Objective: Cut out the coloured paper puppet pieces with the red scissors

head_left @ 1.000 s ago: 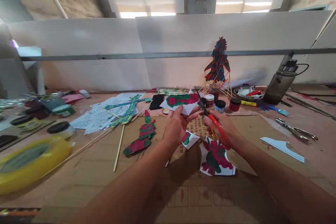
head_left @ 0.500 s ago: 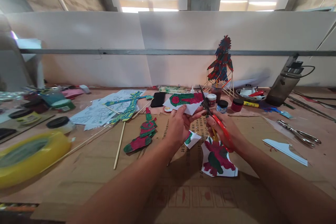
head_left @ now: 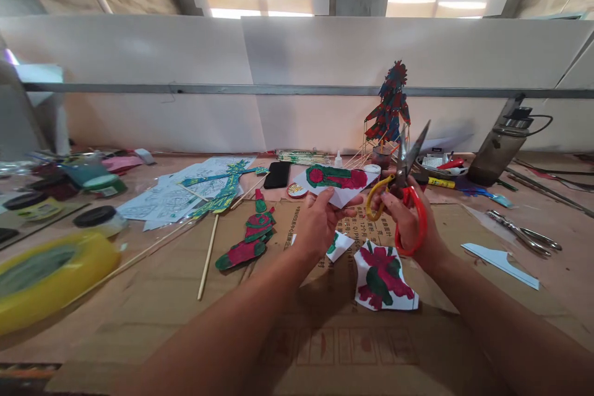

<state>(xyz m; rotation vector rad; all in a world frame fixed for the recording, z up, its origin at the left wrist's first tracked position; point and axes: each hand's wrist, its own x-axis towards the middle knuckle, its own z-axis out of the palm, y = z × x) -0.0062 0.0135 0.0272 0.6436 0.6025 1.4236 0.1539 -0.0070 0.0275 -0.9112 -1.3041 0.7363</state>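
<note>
A magenta-and-green cut-out (head_left: pixel 245 240) lies between eight and nine o'clock from the left hand (head_left: pixel 319 218), whose forearm (head_left: pixel 260 281) reaches toward two o'clock. Partly closed, that hand pinches a painted paper piece (head_left: pixel 336 179) at its one o'clock, thumb above, fingers beneath. The right hand (head_left: pixel 409 216), its forearm angled toward ten, curls through the handles of scissors (head_left: pixel 400 180), their parted blades pointing between twelve and one.
</note>
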